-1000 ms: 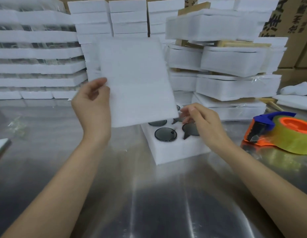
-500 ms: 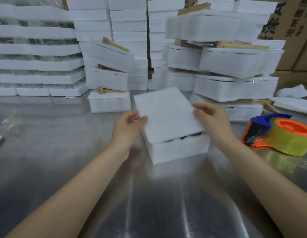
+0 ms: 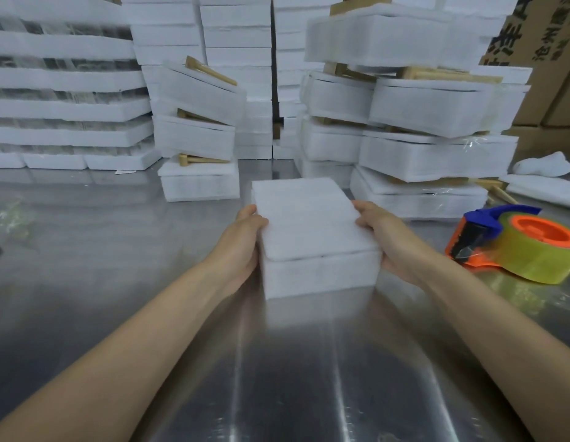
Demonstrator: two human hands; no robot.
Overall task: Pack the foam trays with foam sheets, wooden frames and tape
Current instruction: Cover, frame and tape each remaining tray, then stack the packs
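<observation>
The sheet (image 3: 306,218), which a second ago hung in the air from the left hand (image 3: 242,247) with the tray's dark round pieces bare beneath it, now lies flat on the tray (image 3: 321,275). Half a second ago it sat skewed across the top. Now its edges run close to the tray's own, with a thin dark seam showing along the near edge, and none of the contents can be seen.

Both hands have dropped from the sheet to the tray. The left hand clasps the left side and the right hand (image 3: 388,240) the right side, each with its thumb hooked over the sheet's edge, so the tray is clamped between them. The tray is at the middle of the table (image 3: 117,250), straight ahead of the person. The lower edge is blurred, so it may be resting there or just lifted.

The covering step looks done. Judging by the packed trays (image 3: 200,183) behind, each topped with a frame (image 3: 210,70), a frame is still missing here and no tape is on. The tape dispenser (image 3: 516,244) stands untouched near the right hand.
</observation>
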